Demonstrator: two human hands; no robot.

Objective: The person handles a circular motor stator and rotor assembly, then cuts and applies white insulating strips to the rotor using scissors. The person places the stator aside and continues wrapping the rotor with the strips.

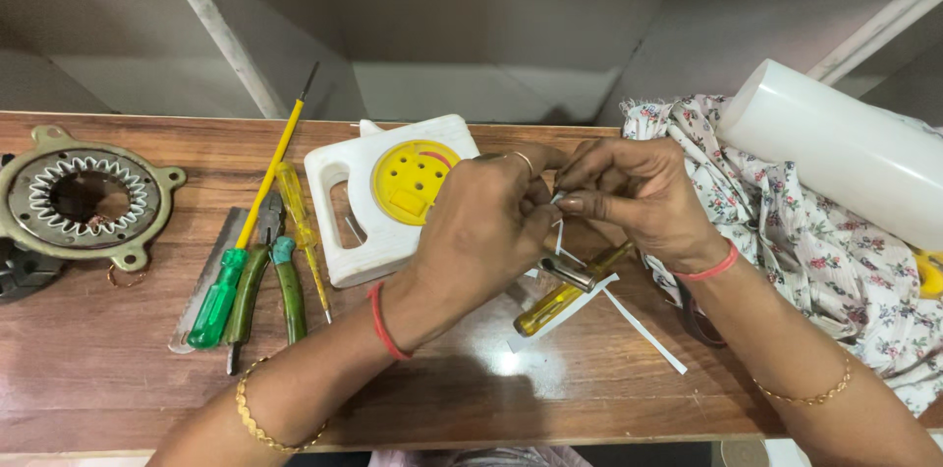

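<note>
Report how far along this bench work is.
Done: tools lie out, green-handled screwdriver and pliers beside the white-and-yellow extension reel. In hand: left hand and right hand pinch a small pale strip together. Left: white strips and the yellow screwdriver lie untouched.

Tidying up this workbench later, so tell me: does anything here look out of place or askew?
Mostly orderly. The floral cloth lies crumpled among the tools at the table's right end, with a white roll on it. White strips lie loose by the yellow-handled screwdriver, under both hands.
</note>
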